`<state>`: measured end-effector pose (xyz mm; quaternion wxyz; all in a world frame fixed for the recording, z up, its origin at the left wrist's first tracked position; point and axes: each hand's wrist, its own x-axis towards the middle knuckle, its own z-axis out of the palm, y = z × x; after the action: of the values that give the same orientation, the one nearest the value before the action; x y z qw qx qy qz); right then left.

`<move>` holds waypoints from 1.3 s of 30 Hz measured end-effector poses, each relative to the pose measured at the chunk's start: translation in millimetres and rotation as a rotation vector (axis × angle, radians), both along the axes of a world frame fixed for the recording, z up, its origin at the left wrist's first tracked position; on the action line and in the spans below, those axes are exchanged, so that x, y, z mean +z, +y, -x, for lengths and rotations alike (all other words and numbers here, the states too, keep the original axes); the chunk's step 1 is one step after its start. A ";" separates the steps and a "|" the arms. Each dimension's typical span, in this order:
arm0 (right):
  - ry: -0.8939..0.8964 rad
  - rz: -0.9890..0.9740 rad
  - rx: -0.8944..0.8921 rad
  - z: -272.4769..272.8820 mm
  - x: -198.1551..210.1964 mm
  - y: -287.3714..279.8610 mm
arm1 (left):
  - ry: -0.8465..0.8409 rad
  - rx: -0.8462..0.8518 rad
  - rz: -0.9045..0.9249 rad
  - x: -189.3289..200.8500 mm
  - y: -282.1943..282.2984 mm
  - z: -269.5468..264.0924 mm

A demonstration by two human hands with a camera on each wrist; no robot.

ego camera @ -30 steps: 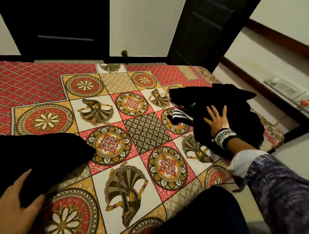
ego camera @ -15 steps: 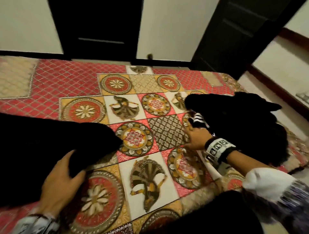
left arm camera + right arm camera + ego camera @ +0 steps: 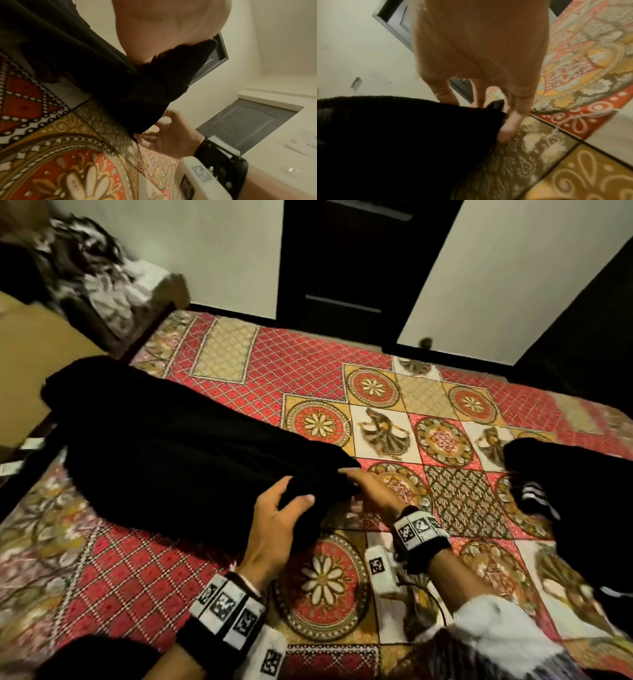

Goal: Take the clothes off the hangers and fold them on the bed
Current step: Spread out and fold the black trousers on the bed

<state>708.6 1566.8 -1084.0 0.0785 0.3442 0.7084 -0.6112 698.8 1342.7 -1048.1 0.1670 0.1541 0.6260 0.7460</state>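
A long black garment (image 3: pixel 171 453) lies across the left half of the patterned bed (image 3: pixel 308 364). My left hand (image 3: pixel 284 508) grips its right end, thumb on top of the fold. Just to the right, my right hand (image 3: pixel 368 489) pinches the garment's corner tip. In the left wrist view the black garment (image 3: pixel 154 88) runs under my left hand (image 3: pixel 163 33), and my right hand (image 3: pixel 164 129) curls on its lowest corner. In the right wrist view my right hand (image 3: pixel 488 111) holds the edge of the black garment (image 3: pixel 402 135). No hanger is in view.
A second black pile with white stripes (image 3: pixel 582 491) lies on the bed's right side. A heap of black and white clothes (image 3: pixel 102 268) sits beyond the bed's far left corner. A dark door (image 3: pixel 346 261) stands behind the bed.
My right hand left the striped black pile and moved left to the long garment's corner, beside my left hand. The head view swung left.
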 end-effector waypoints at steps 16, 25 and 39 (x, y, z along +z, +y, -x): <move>0.160 -0.810 -0.094 -3.2 50.8 27.6 | 0.020 -0.148 -0.006 35.8 -22.0 -1.5; 0.422 -0.427 0.030 -34.6 190.9 19.0 | 0.284 0.132 0.475 116.2 -101.1 7.0; 0.574 0.023 0.386 -95.2 387.8 -28.0 | 0.101 0.399 0.020 380.9 -191.5 -8.1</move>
<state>803.8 1538.9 -696.3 -0.0058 0.0169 0.7466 -0.6651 706.8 1151.2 -667.3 -0.0140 0.0627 0.6592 0.7493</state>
